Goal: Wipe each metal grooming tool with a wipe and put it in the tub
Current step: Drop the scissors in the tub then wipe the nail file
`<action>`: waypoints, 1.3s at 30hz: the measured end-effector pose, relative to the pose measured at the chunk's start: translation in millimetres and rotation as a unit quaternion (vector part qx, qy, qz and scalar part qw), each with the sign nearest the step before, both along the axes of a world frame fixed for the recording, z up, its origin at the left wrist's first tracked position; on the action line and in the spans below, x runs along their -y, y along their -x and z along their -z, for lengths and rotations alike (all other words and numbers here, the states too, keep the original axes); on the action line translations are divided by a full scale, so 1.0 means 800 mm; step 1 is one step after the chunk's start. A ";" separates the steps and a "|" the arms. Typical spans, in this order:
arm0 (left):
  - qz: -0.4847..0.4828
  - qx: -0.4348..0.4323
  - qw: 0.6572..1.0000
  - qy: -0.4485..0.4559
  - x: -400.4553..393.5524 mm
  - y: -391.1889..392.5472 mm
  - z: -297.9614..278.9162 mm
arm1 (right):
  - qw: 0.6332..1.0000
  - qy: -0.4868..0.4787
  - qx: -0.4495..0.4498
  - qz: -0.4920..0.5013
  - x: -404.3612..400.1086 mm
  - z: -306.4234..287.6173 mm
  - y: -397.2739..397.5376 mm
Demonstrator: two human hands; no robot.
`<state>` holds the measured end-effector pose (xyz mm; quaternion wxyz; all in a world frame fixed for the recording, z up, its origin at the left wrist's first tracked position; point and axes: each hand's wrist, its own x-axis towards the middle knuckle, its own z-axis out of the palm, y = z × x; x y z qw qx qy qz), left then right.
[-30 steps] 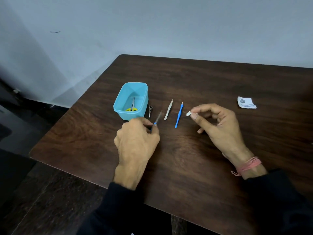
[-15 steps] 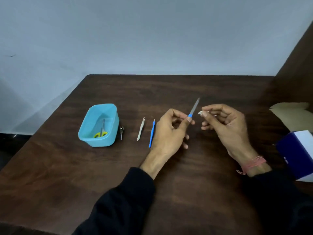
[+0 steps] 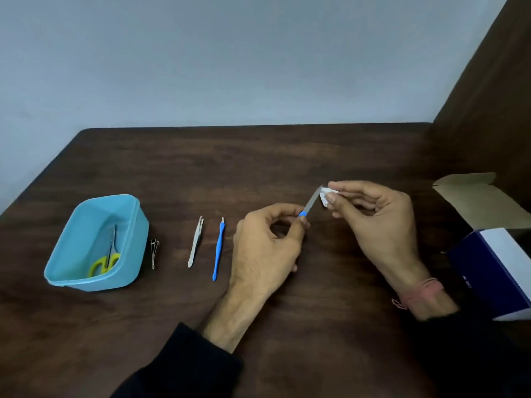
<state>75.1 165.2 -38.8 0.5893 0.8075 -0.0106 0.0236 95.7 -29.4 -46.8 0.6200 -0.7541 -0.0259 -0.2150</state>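
Note:
My left hand (image 3: 264, 248) pinches the blue handle of a thin metal nail file (image 3: 311, 203), its blade pointing up and to the right. My right hand (image 3: 376, 225) pinches a small white wipe (image 3: 326, 195) against the file's tip. A light blue tub (image 3: 94, 242) stands at the left with yellow-handled scissors (image 3: 106, 259) inside. On the table lie a small nail clipper (image 3: 155, 252) beside the tub, silver tweezers (image 3: 196, 245) and a blue-handled cuticle tool (image 3: 218, 248).
An open white and dark blue cardboard box (image 3: 494, 254) sits at the right edge of the dark wooden table (image 3: 316, 326). A grey wall stands behind and a brown panel rises at the right.
My left hand lifted the nail file off the table beside the tub and carried it right. The wipe in my right hand has now met the blade's tip. The view shifted right.

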 end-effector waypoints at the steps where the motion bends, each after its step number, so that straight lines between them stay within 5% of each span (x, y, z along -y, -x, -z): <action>1: 0.005 -0.001 1.000 -0.005 -0.001 0.000 0.001 | 1.000 0.004 0.000 0.003 0.000 0.000 0.000; 18: 0.014 -0.003 1.000 -0.004 0.001 0.005 -0.009 | 0.989 0.130 0.048 0.045 0.001 -0.005 0.009; 39: 0.019 -0.022 0.999 0.026 -0.001 0.002 -0.005 | 0.984 0.154 0.062 0.059 -0.001 -0.006 0.012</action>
